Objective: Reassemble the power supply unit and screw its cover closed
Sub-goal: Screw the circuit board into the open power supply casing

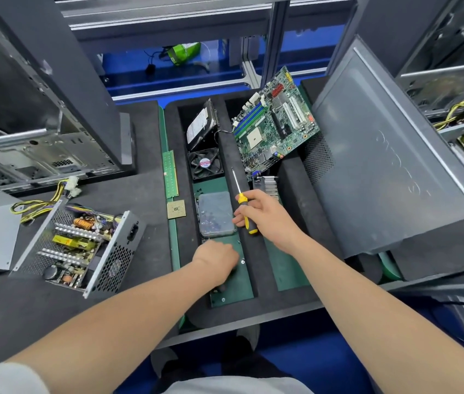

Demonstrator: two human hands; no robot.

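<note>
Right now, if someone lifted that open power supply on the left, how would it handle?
Probably stiff: the power supply unit has a perforated metal housing. Likely heavy for its size, given the copper coil and heat sinks packed inside. Its yellow and black cable bundle looks floppy and would likely trail or snag.

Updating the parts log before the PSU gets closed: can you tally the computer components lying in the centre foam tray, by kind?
Motherboard: 1
Hard drive: 1
Fan: 1
RAM stick: 1
CPU: 1
Finned heatsink: 1
Total: 6
</note>
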